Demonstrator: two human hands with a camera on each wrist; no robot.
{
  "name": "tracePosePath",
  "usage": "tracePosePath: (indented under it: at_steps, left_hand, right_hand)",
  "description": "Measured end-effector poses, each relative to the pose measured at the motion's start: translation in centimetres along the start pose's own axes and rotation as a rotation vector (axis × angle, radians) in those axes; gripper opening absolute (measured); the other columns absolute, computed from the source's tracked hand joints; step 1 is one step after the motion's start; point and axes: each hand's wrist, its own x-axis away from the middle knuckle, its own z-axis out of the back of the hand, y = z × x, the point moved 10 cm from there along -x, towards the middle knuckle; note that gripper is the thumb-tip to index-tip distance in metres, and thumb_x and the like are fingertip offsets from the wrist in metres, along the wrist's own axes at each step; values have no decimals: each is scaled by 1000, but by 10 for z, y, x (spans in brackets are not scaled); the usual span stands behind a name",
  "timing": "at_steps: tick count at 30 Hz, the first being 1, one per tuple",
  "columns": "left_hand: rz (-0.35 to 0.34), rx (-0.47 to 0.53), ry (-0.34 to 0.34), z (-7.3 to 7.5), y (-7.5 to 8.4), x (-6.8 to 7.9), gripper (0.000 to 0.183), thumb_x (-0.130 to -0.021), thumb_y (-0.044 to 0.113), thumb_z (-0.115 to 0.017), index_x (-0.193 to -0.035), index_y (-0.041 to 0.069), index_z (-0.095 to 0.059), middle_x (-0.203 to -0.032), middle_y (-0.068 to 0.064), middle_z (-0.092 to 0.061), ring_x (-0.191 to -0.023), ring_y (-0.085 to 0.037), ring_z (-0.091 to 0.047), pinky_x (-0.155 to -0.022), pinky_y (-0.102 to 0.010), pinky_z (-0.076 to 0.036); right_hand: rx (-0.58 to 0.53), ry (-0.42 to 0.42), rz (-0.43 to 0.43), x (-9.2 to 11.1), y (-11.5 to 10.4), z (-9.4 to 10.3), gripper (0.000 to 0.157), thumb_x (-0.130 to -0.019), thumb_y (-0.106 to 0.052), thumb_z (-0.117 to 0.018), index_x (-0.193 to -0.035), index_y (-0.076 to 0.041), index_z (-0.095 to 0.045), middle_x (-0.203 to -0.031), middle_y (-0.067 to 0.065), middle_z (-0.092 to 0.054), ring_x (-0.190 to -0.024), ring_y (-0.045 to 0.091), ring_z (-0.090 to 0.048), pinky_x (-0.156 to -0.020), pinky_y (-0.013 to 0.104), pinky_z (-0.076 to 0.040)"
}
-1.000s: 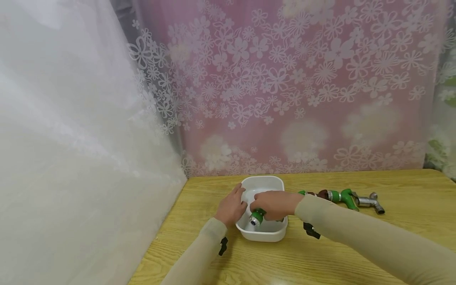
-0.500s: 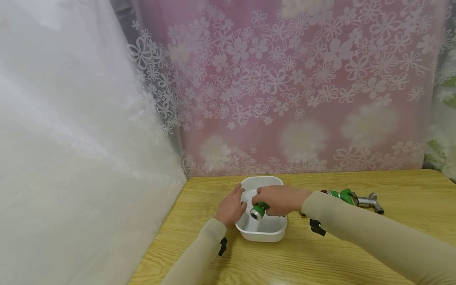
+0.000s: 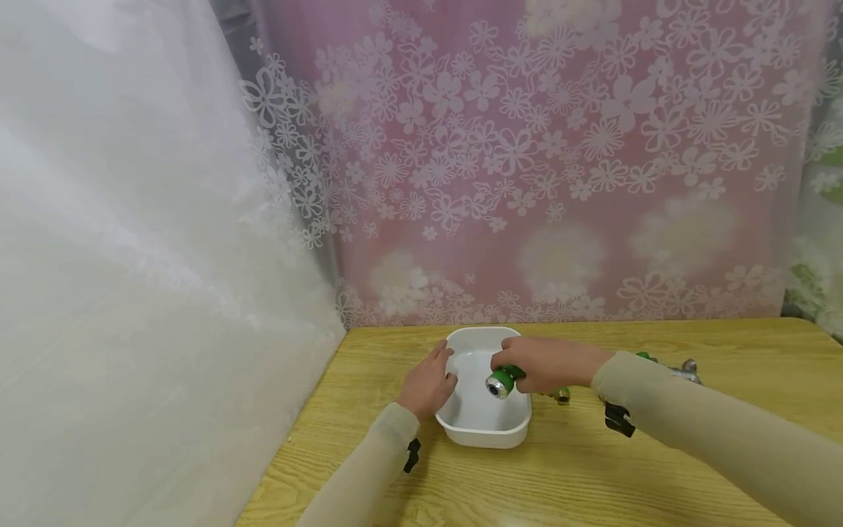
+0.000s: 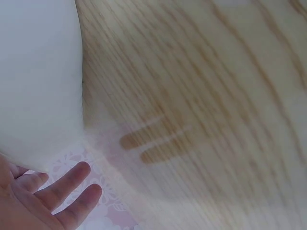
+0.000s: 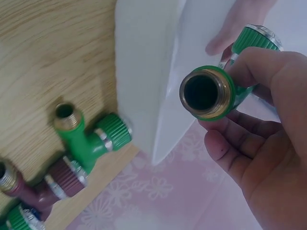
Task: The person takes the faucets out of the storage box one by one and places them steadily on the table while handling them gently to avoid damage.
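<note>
A white plastic tub (image 3: 484, 438) stands on the wooden table. At its left rim is my left hand (image 3: 426, 384), thumb over the inner side of the wall; in the left wrist view some of its fingers (image 4: 79, 206) extend outside the tub. Above the tub's right side, my right hand (image 3: 543, 364) pinches a green pipe fitting (image 3: 503, 380) between thumb and fingers. In the right wrist view the fitting shows an open brass threaded end (image 5: 205, 93) and a ribbed green collar (image 5: 254, 40) with a silvery rim.
Right of the tub lie more fittings, among them a green one (image 5: 84, 148) and a maroon one (image 5: 50, 187). Farther right, a chrome tap (image 3: 689, 369) is partly hidden by the right sleeve. A white sheet (image 3: 165, 293) hangs at left, a pink floral curtain (image 3: 560, 183) behind.
My right hand has moved right with the green pipe fitting, from over the middle of the tub to its right side. My left hand and the tub have stayed in place.
</note>
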Motion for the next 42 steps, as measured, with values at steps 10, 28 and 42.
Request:
tracePosePath:
  at_steps: [10,28,42]
  left_hand:
    - [-20,32,3,0,1,-1,49,-100,25,-50,-147,11,-48,-165,-6,-31,-135,-26,-54,-95,-45,-55]
    - [-3,38,14,-2,0,-2,50,-99,24,-50,-147,12,-50,-164,-5,-32,-130,-27,-58,-92,-44,-55]
    - [-1,30,16,0,1,-2,49,-99,25,-51,-146,11,-50,-164,-6,-33,-134,-26,-55,-97,-45,-54]
  right_hand:
    - [-34,39,-29,27,22,6,31,-90,-10,-69,-115,-27,-68,-107,-8,-60,-87,5,-54,-71,27,-48]
    - [-24,61,-166,68,79,3,34,-88,-12,-71,-120,-23,-68,-114,-2,-64,-100,17,-61,-79,39,-55]
    - [-16,67,-253,109,115,5,39,-90,-17,-72,-128,-13,-65,-123,10,-64,-102,25,-65,-74,39,-55]
